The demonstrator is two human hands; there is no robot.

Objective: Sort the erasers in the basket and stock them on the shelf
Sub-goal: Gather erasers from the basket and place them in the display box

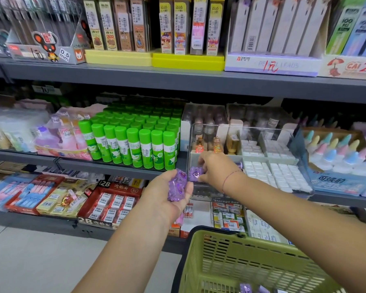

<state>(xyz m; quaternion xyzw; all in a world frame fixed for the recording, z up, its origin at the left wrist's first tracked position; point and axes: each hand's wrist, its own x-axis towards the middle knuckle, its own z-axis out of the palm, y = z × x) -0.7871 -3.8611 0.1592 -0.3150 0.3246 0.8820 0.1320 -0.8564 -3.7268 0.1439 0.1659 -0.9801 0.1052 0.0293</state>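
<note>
A grey shop shelf (118,169) carries green glue sticks (135,142) beside a clear box (249,159). The left hand (173,193) cups several purple erasers (176,185); the right hand (218,169) pinches one eraser (195,174) inside the box's front-left compartment. More lie in the green basket (241,261) below.

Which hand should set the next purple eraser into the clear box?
Right. The right hand is already at the clear box, fingers on a purple eraser in its front-left compartment. The left hand sits outside the box, cupping a stack of purple erasers, so it serves best as the supply.
</note>
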